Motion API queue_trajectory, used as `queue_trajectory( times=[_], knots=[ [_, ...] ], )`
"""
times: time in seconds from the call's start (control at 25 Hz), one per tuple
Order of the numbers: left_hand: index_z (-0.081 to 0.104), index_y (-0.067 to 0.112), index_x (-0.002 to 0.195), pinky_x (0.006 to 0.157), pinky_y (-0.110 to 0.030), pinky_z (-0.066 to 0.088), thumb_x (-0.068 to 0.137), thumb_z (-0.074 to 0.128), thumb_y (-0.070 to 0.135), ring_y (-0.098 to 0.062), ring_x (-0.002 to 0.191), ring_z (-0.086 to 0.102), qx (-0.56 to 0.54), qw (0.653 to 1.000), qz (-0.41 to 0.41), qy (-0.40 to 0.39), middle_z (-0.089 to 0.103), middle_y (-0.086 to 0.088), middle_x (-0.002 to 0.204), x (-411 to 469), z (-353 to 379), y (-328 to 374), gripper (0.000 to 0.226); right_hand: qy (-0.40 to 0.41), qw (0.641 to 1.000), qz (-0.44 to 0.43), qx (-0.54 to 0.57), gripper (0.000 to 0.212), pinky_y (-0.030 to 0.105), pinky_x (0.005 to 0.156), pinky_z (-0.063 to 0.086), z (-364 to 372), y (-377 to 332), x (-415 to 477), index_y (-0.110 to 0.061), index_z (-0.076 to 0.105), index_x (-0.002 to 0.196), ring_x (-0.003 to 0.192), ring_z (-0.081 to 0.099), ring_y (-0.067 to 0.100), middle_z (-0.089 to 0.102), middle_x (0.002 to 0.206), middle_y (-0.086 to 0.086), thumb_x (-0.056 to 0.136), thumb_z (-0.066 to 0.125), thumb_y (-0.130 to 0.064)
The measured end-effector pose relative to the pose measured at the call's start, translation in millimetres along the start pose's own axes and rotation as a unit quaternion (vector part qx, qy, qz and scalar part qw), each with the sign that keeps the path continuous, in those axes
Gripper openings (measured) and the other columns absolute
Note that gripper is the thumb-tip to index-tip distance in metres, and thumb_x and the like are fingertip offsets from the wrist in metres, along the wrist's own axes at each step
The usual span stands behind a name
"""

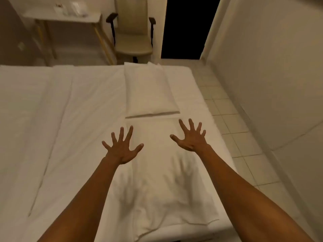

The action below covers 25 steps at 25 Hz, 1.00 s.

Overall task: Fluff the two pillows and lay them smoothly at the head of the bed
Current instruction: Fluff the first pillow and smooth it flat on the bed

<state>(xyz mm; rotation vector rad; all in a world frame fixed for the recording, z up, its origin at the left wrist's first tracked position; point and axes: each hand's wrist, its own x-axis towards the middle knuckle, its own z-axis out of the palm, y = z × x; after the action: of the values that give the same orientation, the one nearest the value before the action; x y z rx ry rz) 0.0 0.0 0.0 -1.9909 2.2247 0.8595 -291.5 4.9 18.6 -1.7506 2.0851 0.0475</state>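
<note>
Two white pillows lie end to end along the right side of the white bed. The far pillow looks plump and smooth. The near pillow is flatter and creased, and its near end reaches the bed's front edge. My left hand hovers over the near pillow's left edge with its fingers spread wide. My right hand is over the pillow's far right part, fingers also spread. Neither hand holds anything. Whether the palms touch the pillow is unclear.
A beige armchair and a small white table with items on it stand beyond the bed. A dark doorway opens at the back. Tiled floor and a wall run along the bed's right side.
</note>
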Motion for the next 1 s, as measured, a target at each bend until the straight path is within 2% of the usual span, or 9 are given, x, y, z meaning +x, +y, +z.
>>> queue_trajectory(
  times=[0.08,0.28,0.4,0.48,0.52,0.6,0.72,0.8,1.0],
  knots=[
    [-0.023,0.048,0.150,0.112,-0.074,-0.007,0.084,0.026,0.084,-0.041,0.152,-0.015,-0.011,1.000,-0.026,-0.009,-0.022,0.002,0.166,28,36,5,0.089,-0.018,1.000,0.006,0.007,0.096,0.068,0.118,-0.002,25,20,32,-0.046,-0.008,0.156,0.148,-0.018,0.052,-0.013,0.168,0.004,0.079,0.030,-0.089],
    [-0.020,0.053,0.149,0.115,-0.073,-0.004,0.082,0.029,0.085,-0.040,0.153,-0.010,-0.072,0.990,-0.102,-0.066,-0.020,0.007,0.166,96,165,7,0.089,-0.120,0.991,0.062,0.020,0.108,0.070,0.117,0.007,126,85,114,-0.050,-0.008,0.154,0.147,-0.012,0.056,-0.015,0.168,0.003,0.068,0.039,-0.096],
    [-0.021,0.055,0.148,0.113,-0.075,-0.004,0.076,0.034,0.090,-0.047,0.151,-0.010,-0.116,0.984,-0.129,-0.044,-0.021,0.009,0.166,152,225,11,0.096,-0.140,0.988,0.052,0.048,0.116,0.070,0.117,0.013,182,110,170,-0.058,-0.013,0.149,0.146,-0.011,0.058,-0.028,0.164,0.005,0.059,0.046,-0.098],
    [-0.022,0.056,0.147,0.112,-0.076,-0.002,0.070,0.034,0.094,-0.051,0.149,-0.010,-0.140,0.978,-0.153,-0.002,-0.022,0.010,0.165,184,264,10,0.102,-0.144,0.985,0.036,0.089,0.118,0.071,0.116,0.015,228,121,194,-0.064,-0.020,0.144,0.146,-0.010,0.059,-0.033,0.162,0.007,0.055,0.049,-0.099],
    [-0.020,0.056,0.147,0.111,-0.078,0.001,0.068,0.033,0.096,-0.053,0.149,-0.009,-0.134,0.978,-0.158,0.033,-0.023,0.010,0.165,196,289,7,0.103,-0.132,0.984,0.030,0.114,0.118,0.071,0.116,0.015,256,126,201,-0.065,-0.022,0.142,0.146,-0.009,0.059,-0.031,0.163,0.009,0.055,0.050,-0.099],
    [-0.014,0.052,0.151,0.109,-0.080,0.007,0.069,0.030,0.097,-0.055,0.148,-0.005,-0.100,0.976,-0.160,0.110,-0.021,0.010,0.166,209,335,-1,0.104,-0.055,0.989,0.017,0.133,0.116,0.069,0.117,0.016,304,133,206,-0.062,-0.020,0.145,0.147,-0.003,0.058,-0.022,0.165,0.012,0.058,0.048,-0.099],
    [-0.001,0.043,0.157,0.108,-0.080,0.012,0.071,0.035,0.095,-0.053,0.149,0.001,-0.063,0.967,-0.165,0.184,-0.011,0.003,0.168,232,385,-17,0.107,0.091,0.990,0.001,0.109,0.112,0.063,0.119,0.019,355,143,217,-0.050,-0.001,0.156,0.150,0.007,0.051,-0.006,0.168,0.014,0.064,0.042,-0.098],
    [0.003,0.039,0.158,0.109,-0.078,0.012,0.069,0.038,0.095,-0.051,0.150,0.000,-0.055,0.959,-0.168,0.223,-0.007,-0.002,0.169,246,396,-23,0.111,0.160,0.983,-0.012,0.090,0.111,0.060,0.118,0.023,369,146,228,-0.043,0.010,0.158,0.150,0.013,0.047,0.003,0.167,0.017,0.067,0.041,-0.097],
    [0.002,0.040,0.158,0.111,-0.076,0.012,0.066,0.039,0.097,-0.048,0.151,-0.002,-0.049,0.954,-0.170,0.241,-0.007,-0.003,0.169,253,393,-23,0.114,0.195,0.978,-0.022,0.066,0.109,0.058,0.117,0.027,372,148,237,-0.037,0.020,0.158,0.147,0.022,0.047,0.014,0.164,0.023,0.069,0.043,-0.094]
  ],
)
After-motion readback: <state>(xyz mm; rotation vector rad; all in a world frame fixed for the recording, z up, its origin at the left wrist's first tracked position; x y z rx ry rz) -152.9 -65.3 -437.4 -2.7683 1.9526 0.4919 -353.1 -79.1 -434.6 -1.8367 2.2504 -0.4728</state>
